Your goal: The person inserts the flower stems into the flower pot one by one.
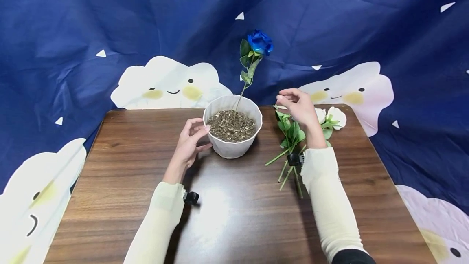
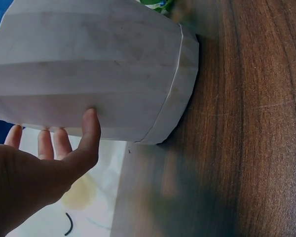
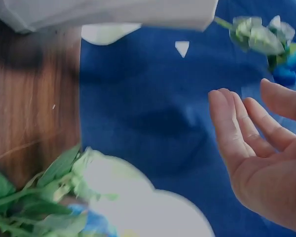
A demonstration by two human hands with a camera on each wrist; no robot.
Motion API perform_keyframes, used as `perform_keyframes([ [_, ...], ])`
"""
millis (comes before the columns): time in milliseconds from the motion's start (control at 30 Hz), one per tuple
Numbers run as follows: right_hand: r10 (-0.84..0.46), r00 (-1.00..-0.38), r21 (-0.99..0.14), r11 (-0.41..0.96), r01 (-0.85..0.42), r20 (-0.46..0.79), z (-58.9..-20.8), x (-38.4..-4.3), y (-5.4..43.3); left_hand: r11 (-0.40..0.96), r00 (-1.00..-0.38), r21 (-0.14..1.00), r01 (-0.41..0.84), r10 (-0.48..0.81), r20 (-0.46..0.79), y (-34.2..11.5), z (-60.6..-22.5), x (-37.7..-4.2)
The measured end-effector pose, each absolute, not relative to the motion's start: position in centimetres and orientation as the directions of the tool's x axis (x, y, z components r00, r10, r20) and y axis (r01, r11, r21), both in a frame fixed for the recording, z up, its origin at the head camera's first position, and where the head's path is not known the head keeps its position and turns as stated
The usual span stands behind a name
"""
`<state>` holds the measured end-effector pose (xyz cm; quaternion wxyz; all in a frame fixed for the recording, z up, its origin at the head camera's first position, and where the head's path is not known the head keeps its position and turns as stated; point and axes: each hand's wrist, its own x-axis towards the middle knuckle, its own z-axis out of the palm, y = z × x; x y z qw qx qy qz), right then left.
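Note:
A white faceted flowerpot (image 1: 234, 148) filled with brown soil (image 1: 229, 127) stands on the table. From the soil rises a single blue rose (image 1: 260, 43), its stem leaning a little to the right. My left hand (image 1: 189, 141) rests against the pot's left side; in the left wrist view the fingertips (image 2: 92, 121) touch the pale wall with the fingers spread and only slightly bent. To the right of the pot, my right hand (image 1: 299, 107) hovers above the other flowers with nothing in it, fingers loosely extended in the right wrist view.
Several cut flowers lie at the table's right, with white roses (image 1: 336, 118) and green stems (image 1: 295, 178) pointing toward me. Some blue petals (image 3: 93, 220) show among them. The wooden table (image 1: 146, 150) ends at a blue curtain (image 1: 205, 19) printed with clouds.

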<state>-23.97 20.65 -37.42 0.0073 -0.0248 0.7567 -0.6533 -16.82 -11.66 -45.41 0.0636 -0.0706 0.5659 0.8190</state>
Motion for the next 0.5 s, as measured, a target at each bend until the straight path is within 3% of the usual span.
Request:
perform_keyframes([
  [500,0.08,-0.988,-0.97,-0.213,0.116,-0.135,-41.5,-22.1,26.6,-0.356,-0.981,0.915,-0.191,0.027,-0.194,-11.7,-45.4,-16.8],
])
